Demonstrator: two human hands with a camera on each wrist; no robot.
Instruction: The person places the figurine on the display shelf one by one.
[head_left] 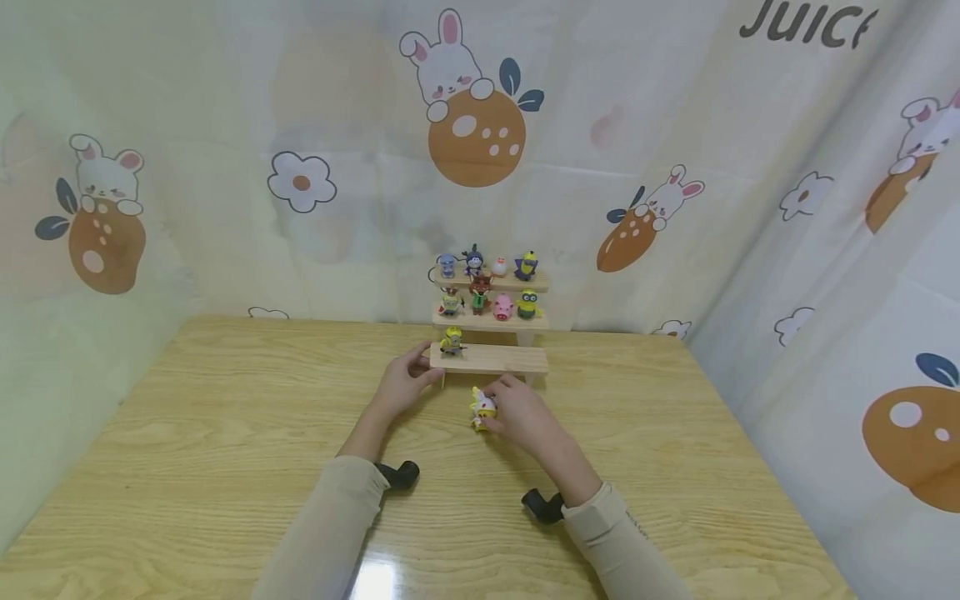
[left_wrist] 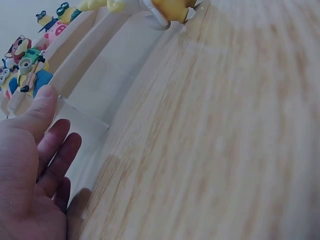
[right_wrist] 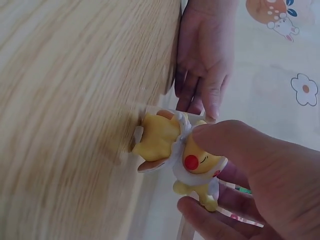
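Just in front of the lowest step (head_left: 491,359) of the wooden stand, a yellow figurine (head_left: 482,408) stands on the surface (head_left: 225,417), pinched by the right hand (head_left: 525,417), its grip curled round the head; at ten o'clock the left hand (head_left: 405,382) steadies the step's end, fingers relaxed; one minion (head_left: 452,341) already stands there, so placing seems barely begun; upper shelves (head_left: 491,302) look full.

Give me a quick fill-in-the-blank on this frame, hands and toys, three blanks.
1. The right hand pinches a yellow figurine with a ____ dot on its cheek.
2. The left hand touches the end of the ____ step of the wooden shelf.
3. That step carries ____ minion toy.

Missing words: red; lowest; one
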